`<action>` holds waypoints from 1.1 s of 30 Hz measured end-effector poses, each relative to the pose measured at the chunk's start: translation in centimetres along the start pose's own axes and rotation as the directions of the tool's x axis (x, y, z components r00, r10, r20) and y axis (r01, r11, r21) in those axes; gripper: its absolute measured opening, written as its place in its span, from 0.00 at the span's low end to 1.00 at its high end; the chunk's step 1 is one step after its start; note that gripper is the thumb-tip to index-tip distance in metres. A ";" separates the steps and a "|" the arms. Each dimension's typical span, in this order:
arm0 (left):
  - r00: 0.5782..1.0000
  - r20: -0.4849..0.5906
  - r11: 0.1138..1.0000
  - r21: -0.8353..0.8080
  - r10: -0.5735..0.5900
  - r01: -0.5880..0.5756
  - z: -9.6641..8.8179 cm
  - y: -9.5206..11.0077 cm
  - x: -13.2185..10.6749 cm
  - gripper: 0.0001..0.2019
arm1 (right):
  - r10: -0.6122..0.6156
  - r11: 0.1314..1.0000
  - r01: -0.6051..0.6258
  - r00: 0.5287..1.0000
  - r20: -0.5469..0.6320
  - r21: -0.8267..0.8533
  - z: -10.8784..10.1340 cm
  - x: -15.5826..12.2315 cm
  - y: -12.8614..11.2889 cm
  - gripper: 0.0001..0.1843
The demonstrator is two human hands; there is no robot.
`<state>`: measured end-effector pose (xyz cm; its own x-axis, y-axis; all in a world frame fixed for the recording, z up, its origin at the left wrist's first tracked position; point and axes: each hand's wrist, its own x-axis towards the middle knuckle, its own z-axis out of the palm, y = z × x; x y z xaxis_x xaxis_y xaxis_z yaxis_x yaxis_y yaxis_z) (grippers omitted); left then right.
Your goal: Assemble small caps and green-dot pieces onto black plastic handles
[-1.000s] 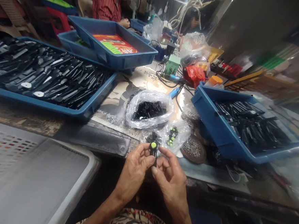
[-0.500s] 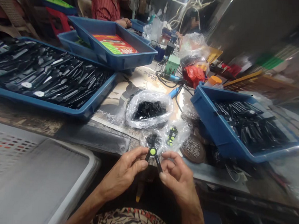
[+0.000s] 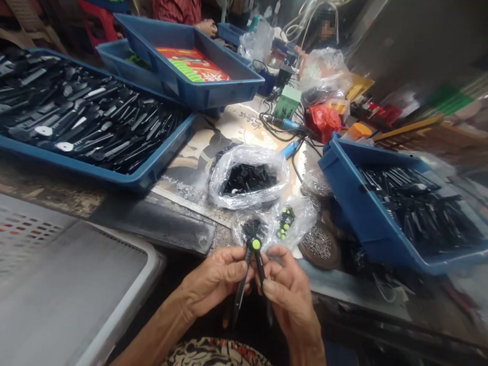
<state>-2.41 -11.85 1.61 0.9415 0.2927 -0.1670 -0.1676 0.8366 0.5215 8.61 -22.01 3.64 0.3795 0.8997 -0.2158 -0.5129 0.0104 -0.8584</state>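
Pinching a black two-legged plastic piece [image 3: 256, 244] between left hand [image 3: 216, 278] and right hand [image 3: 288, 295] fingers risks it slipping toward 6 o'clock.

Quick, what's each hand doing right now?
Left hand: closed, holding a black two-armed plastic piece with a lime-green pivot.
Right hand: closed, holding the same piece.

On my left lies a long rectangular plastic tray [image 3: 70, 162] with moulded plastic pieces inside, and on my right is a second rectangular plastic tray [image 3: 375, 214]. Between them sits a soft plastic bag [image 3: 226, 196], and a smaller soft plastic bag [image 3: 302, 220] is in front of it. Behind the bags stands a third rectangular plastic tray [image 3: 192, 87].
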 end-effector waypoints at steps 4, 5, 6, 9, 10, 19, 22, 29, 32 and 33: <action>0.999 -0.036 0.998 0.060 0.026 -0.024 -0.2 -0.1 0.1 0.17 | 0.034 0.999 -0.033 0.999 0.027 -0.010 0.0 0.1 0.5 0.24; 0.999 -0.041 0.997 0.073 0.029 -0.026 -0.2 0.0 0.2 0.17 | 0.045 0.999 -0.045 0.999 0.022 -0.013 0.0 0.1 0.6 0.25; 0.999 -0.045 0.996 0.085 0.029 -0.026 -0.1 0.0 0.2 0.17 | 0.055 0.998 -0.054 0.998 0.014 -0.016 0.0 0.1 0.6 0.25; 0.998 -0.053 0.995 0.091 0.036 -0.031 -0.2 -0.1 0.2 0.16 | 0.064 0.998 -0.064 0.998 0.016 -0.018 0.2 0.1 0.8 0.24; 0.998 -0.054 0.996 0.087 0.039 -0.034 -0.3 -0.2 0.3 0.16 | 0.059 0.998 -0.058 0.998 0.028 -0.018 0.3 0.1 0.8 0.23; 0.992 -0.098 0.989 0.126 0.084 -0.071 -1.3 -1.1 0.6 0.14 | 0.047 0.996 -0.043 0.998 0.049 -0.075 0.1 0.3 1.2 0.22; 0.988 -0.096 0.979 0.178 0.119 -0.101 -0.9 -0.7 0.3 0.13 | 0.035 0.995 -0.030 0.998 0.046 -0.096 0.2 0.3 1.2 0.22; 0.915 -0.244 0.904 0.367 0.322 -0.220 -0.1 0.2 -1.5 0.10 | -0.059 0.934 0.068 0.998 0.034 -0.351 0.9 0.3 2.0 0.22; 0.837 -0.334 0.847 0.468 0.434 -0.252 -0.4 0.4 -2.6 0.10 | -0.064 0.868 0.086 0.996 0.062 -0.489 1.8 0.4 2.8 0.20; 0.816 -0.355 0.831 0.497 0.456 -0.249 -0.5 0.5 -3.0 0.10 | -0.050 0.849 0.087 0.995 0.086 -0.521 2.2 0.5 3.0 0.20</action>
<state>-5.49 -12.08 1.95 0.5876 0.7852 -0.1956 -0.2282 0.3927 0.8909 5.54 -20.52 1.95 0.3370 0.9322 -0.1323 -0.0014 -0.1400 -0.9901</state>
